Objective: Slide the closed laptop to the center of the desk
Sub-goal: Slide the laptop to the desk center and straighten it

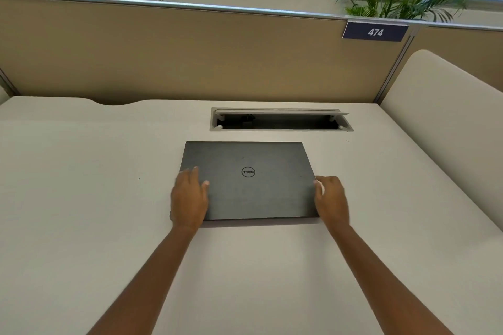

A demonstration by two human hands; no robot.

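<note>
A closed dark grey laptop (255, 187) with a round logo on its lid lies flat on the white desk (81, 198), a little right of the desk's middle and just in front of the cable hatch. My left hand (189, 200) rests on the lid's near-left corner, fingers spread over the top and left edge. My right hand (330, 200) is at the laptop's right edge near the front corner, fingertips touching the side. Both forearms reach in from the bottom of the view.
An open cable hatch (280, 119) is set into the desk behind the laptop. A tan partition (190, 54) with a blue sign "474" (375, 32) walls the back. A cream side panel (441, 117) bounds the right. Plants stand behind the partition.
</note>
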